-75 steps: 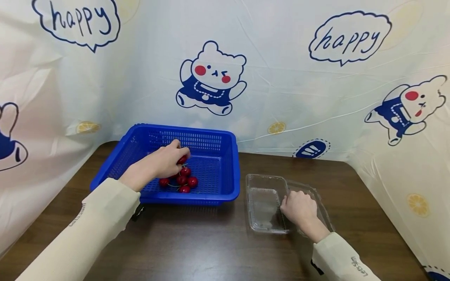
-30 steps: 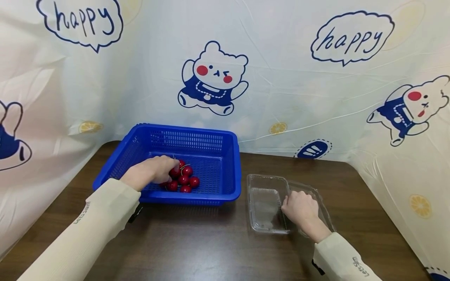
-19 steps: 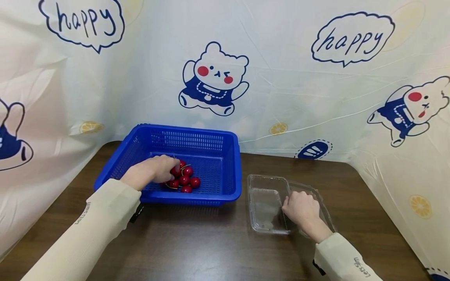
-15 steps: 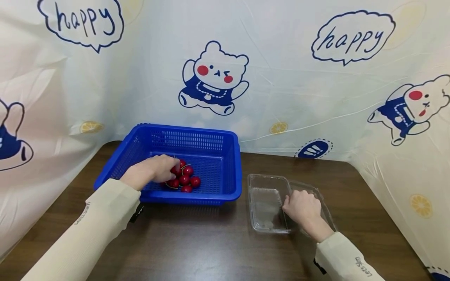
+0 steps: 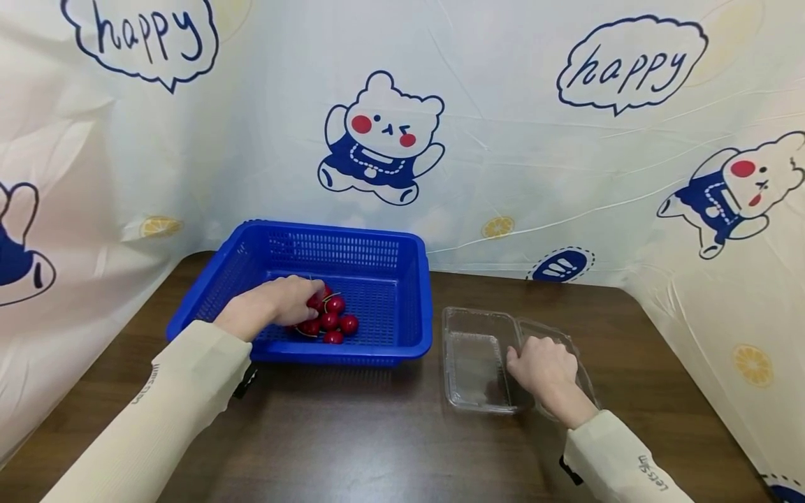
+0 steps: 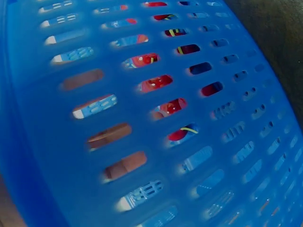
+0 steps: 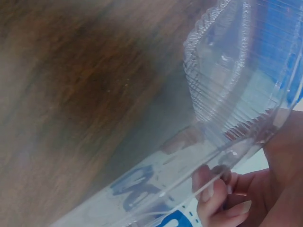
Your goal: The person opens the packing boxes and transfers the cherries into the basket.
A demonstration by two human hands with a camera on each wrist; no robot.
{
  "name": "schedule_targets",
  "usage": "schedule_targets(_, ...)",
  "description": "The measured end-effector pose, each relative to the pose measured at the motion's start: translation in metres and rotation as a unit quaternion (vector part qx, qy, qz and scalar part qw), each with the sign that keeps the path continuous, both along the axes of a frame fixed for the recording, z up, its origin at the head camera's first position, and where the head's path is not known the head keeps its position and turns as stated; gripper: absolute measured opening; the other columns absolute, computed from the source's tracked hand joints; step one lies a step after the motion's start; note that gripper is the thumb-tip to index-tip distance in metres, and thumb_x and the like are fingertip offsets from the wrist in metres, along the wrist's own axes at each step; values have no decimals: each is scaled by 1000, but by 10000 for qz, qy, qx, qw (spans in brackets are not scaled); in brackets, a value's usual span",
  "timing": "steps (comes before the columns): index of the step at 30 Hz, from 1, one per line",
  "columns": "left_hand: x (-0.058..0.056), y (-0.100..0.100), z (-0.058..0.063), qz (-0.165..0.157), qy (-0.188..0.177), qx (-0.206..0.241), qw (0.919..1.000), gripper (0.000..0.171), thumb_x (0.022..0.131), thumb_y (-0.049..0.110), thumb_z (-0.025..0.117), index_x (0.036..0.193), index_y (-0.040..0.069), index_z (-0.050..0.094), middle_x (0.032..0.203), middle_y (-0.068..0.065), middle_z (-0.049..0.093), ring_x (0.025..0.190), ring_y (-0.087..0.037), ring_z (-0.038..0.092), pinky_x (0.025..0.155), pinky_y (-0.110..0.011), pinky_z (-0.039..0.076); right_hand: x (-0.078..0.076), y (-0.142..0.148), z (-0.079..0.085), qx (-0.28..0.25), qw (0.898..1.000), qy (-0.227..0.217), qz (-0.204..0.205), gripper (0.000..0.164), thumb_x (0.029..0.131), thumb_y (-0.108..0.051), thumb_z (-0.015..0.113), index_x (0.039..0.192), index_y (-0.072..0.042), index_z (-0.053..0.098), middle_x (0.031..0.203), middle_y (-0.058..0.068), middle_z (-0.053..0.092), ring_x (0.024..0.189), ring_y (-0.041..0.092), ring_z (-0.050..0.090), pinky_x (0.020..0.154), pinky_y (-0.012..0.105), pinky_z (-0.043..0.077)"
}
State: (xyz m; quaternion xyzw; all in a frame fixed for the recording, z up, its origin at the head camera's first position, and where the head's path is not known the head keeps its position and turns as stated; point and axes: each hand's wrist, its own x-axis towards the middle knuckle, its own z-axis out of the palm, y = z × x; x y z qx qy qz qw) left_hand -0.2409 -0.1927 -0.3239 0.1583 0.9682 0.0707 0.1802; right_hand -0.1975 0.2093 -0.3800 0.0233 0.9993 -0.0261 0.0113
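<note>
Inside the blue slotted basket (image 5: 411,344), my left hand (image 5: 277,300) curls its thumb and fingers about cherries at the left of a small pile. Several red cherries (image 5: 329,321) with green stems show beside the fingertips; those under the palm are hidden. Through the slots of the basket wall (image 6: 42,142) in the left wrist view, bits of fingers (image 6: 125,165) and cherries (image 6: 156,83) show. To the right, my right hand (image 5: 544,367) grips the hinged edge of a clear plastic clamshell box (image 5: 472,356). Its fingers (image 7: 213,196) curl round that edge in the right wrist view.
Beyond my right hand lies the box's clear lid (image 5: 581,374), folded open. Box and basket stand on a dark wooden table (image 5: 377,433), with a strip of tabletop between them. A printed curtain (image 5: 490,140) closes off the back and both sides.
Since the first frame, my left hand has gone left and lower in the basket, from the back of the pile to its left side. The box and right hand have hardly shifted.
</note>
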Motion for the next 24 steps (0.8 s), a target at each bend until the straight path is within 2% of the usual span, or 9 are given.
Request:
schedule_targets(4, 0, 1, 2, 19, -11, 85, 10000, 43, 95, 16, 57, 134, 0, 46, 122, -26, 62, 94, -32, 60, 90, -58, 51, 2, 0, 2, 15, 10000, -20, -17, 50, 88, -41, 56, 52, -6, 54, 65, 22, 65, 54, 34, 57, 42, 45, 46)
schedule_targets(10, 0, 1, 1, 124, -94, 266, 9995, 45, 96, 16, 57, 136, 2, 43, 123, -28, 61, 96, -33, 62, 90, -60, 50, 4, 0, 5, 5, 9999, -97, -72, 55, 86, -50, 58, 52, -6, 55, 62, 18, 63, 52, 32, 57, 42, 43, 46)
schedule_targets(18, 2, -4, 1, 216, 25, 729, 9971, 50, 97, 17, 55, 141, 0, 38, 128, -31, 58, 105, -38, 60, 93, -61, 48, 0, 2, 11, -45, 9999, -137, -32, 66, 82, -65, 54, 47, -11, 44, 52, 9, 51, 50, 27, 51, 38, 36, 38)
schedule_targets(21, 3, -6, 5, 337, 98, 942, 9949, 52, 97, 17, 55, 142, -1, 37, 119, -28, 63, 94, -33, 62, 91, -60, 49, -5, 5, 17, -166, 9997, -149, 30, 70, 81, -71, 50, 58, -5, 55, 56, 12, 55, 52, 28, 52, 38, 36, 38)
schedule_targets(24, 5, -7, 10, 461, 290, 1092, 9925, 53, 97, 18, 55, 142, -2, 37, 111, -26, 64, 90, -33, 63, 87, -59, 50, -11, 9, 25, -317, 9992, -226, 89, 87, 79, -79, 42, 89, 3, 68, 68, 19, 63, 58, 31, 56, 41, 38, 40)
